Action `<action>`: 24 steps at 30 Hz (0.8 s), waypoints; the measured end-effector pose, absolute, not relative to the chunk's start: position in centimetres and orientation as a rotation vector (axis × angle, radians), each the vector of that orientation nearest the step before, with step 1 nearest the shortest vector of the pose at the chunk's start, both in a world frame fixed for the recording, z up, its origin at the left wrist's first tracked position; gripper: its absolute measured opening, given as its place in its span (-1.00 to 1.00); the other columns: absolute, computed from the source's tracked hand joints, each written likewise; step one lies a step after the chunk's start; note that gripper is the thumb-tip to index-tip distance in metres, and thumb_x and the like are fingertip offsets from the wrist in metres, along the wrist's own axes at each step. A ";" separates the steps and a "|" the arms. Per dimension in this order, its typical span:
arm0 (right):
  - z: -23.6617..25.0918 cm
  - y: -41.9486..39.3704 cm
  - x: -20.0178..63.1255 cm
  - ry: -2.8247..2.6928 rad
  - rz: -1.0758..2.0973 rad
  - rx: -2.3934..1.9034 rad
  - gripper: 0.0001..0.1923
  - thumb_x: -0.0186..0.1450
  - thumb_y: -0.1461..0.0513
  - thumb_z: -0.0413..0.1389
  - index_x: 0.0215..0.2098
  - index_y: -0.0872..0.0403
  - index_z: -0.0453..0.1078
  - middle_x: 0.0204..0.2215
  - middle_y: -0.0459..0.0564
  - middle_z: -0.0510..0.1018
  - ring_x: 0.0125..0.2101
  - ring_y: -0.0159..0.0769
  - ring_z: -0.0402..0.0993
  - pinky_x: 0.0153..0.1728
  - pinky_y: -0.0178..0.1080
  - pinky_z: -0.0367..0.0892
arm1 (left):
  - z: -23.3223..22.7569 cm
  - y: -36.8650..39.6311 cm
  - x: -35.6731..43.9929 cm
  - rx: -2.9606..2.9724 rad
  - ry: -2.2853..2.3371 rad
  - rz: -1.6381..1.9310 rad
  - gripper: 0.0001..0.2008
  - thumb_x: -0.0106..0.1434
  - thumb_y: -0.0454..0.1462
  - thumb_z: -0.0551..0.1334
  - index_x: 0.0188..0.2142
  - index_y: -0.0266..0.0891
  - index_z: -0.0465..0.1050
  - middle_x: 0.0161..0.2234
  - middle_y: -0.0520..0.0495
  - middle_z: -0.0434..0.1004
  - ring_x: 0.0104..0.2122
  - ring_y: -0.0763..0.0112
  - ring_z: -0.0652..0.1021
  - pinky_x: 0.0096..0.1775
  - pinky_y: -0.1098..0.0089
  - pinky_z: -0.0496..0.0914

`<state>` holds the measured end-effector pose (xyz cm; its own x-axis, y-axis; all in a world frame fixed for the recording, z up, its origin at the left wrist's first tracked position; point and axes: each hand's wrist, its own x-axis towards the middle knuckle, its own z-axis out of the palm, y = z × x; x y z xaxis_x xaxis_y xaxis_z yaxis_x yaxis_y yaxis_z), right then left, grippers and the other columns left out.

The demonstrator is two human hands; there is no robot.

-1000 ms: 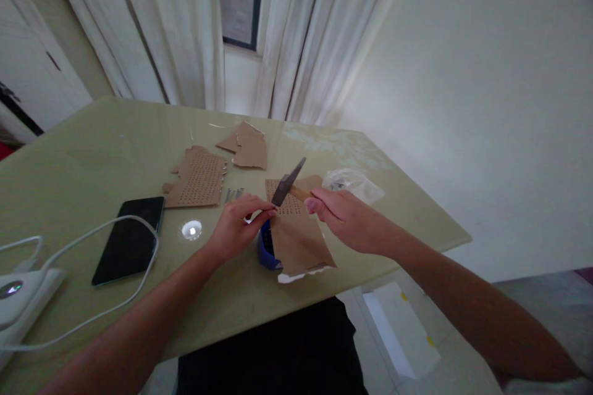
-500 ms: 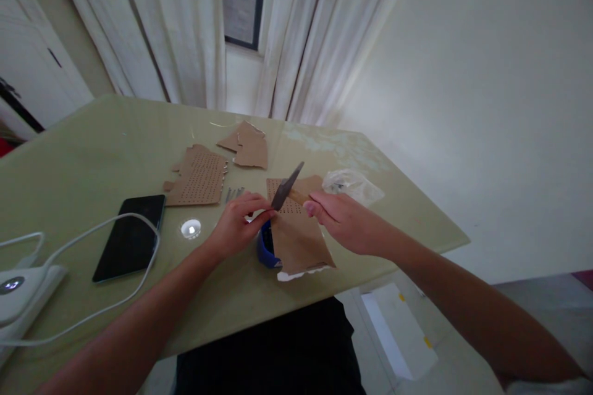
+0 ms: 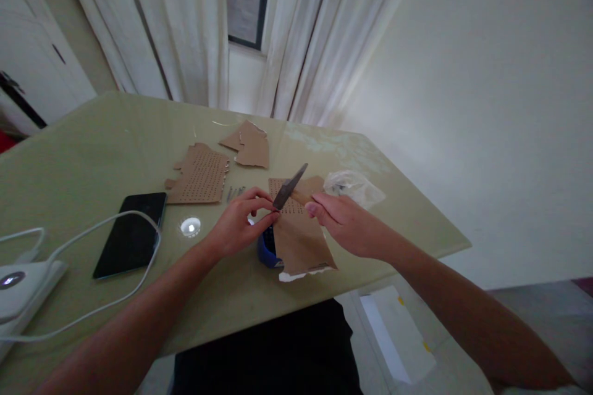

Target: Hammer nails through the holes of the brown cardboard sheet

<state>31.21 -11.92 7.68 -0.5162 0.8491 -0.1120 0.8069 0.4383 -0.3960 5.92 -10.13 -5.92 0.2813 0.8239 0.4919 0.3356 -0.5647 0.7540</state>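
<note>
In my right hand (image 3: 345, 222) is a hammer (image 3: 290, 187), gripped by its wooden handle, with the dark metal head tilted over the cardboard. My left hand (image 3: 248, 219) has thumb and forefinger pinched together right under the lower end of the hammer head. Whatever thin thing is between those fingertips is too small and covered to make out. Beneath both hands lies a brown piece of cardboard (image 3: 303, 241) with rows of small holes and a torn front edge. It rests over a blue round object (image 3: 267, 253), mostly hidden. Several thin metal nails (image 3: 235, 193) lie beside my left hand.
Another hole-punched cardboard piece (image 3: 199, 176) and torn cardboard scraps (image 3: 252, 145) lie farther back. A clear plastic bag (image 3: 354, 187) sits to the right. On the left are a black phone (image 3: 130, 234), a white cable (image 3: 92, 231) and a white power strip (image 3: 28, 290).
Both hands and the hammer keep nearly the same place over the cardboard. The whole view has shifted slightly.
</note>
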 end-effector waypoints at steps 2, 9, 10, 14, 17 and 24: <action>7.7 -11.9 31.2 -2.539 0.628 -1.490 -0.61 0.69 0.04 -0.13 -0.25 0.01 0.28 -0.44 -0.12 0.40 -0.38 -0.26 0.37 -0.29 -0.17 0.04 | -6.1 -10.1 6.0 2.036 1.047 1.245 -0.85 0.40 -0.13 0.42 -0.16 -0.12 0.74 -0.13 -0.10 0.68 -0.31 0.37 0.58 -0.29 0.35 0.49; 6.4 -12.0 31.2 -2.604 0.628 -1.511 -0.64 0.69 0.08 -0.09 -0.26 0.01 0.27 -0.41 -0.09 0.44 -0.38 -0.27 0.35 -0.30 -0.17 0.01 | -6.2 -10.3 6.2 2.013 1.056 1.225 -0.72 0.29 -0.10 0.50 -0.05 -0.12 0.73 -0.05 -0.11 0.67 -0.33 0.37 0.52 -0.30 0.32 0.48; 6.3 -12.0 31.3 -2.593 0.615 -1.501 -0.63 0.69 0.07 -0.10 -0.25 0.01 0.27 -0.41 -0.09 0.44 -0.37 -0.26 0.36 -0.30 -0.17 0.02 | -6.1 -10.3 6.2 2.010 1.057 1.220 -0.71 0.30 -0.09 0.50 -0.04 -0.11 0.72 -0.03 -0.11 0.66 -0.33 0.37 0.51 -0.30 0.32 0.49; 6.3 -12.0 31.2 -2.554 0.580 -1.506 -0.61 0.70 0.03 -0.13 -0.24 0.00 0.27 -0.42 -0.09 0.44 -0.37 -0.24 0.38 -0.29 -0.17 0.04 | -6.1 -10.4 6.3 2.006 1.072 1.188 -0.66 0.32 -0.06 0.49 0.02 -0.11 0.71 0.01 -0.13 0.64 -0.31 0.36 0.52 -0.29 0.30 0.50; 6.1 -12.2 30.9 -2.603 0.624 -1.554 -0.65 0.68 0.10 -0.09 -0.25 0.02 0.28 -0.40 -0.05 0.49 -0.37 -0.25 0.38 -0.29 -0.18 0.04 | -6.2 -10.4 6.3 2.001 1.086 1.201 -0.66 0.30 -0.07 0.49 0.01 -0.13 0.69 0.02 -0.13 0.63 -0.34 0.40 0.49 -0.29 0.30 0.51; 5.3 -12.1 31.0 -2.540 0.622 -1.526 -0.63 0.69 0.07 -0.09 -0.23 0.03 0.31 -0.39 -0.04 0.53 -0.36 -0.26 0.40 -0.29 -0.19 0.05 | -6.1 -10.3 6.2 2.000 1.065 1.195 -0.65 0.31 -0.07 0.48 0.02 -0.13 0.68 0.03 -0.14 0.63 -0.35 0.40 0.48 -0.29 0.31 0.51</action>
<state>31.01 -12.09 5.28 -0.4874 0.8661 -0.1110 0.8194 0.4097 -0.4008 6.25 -10.34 -6.13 0.2829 0.8517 0.4411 0.3406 -0.5192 0.7839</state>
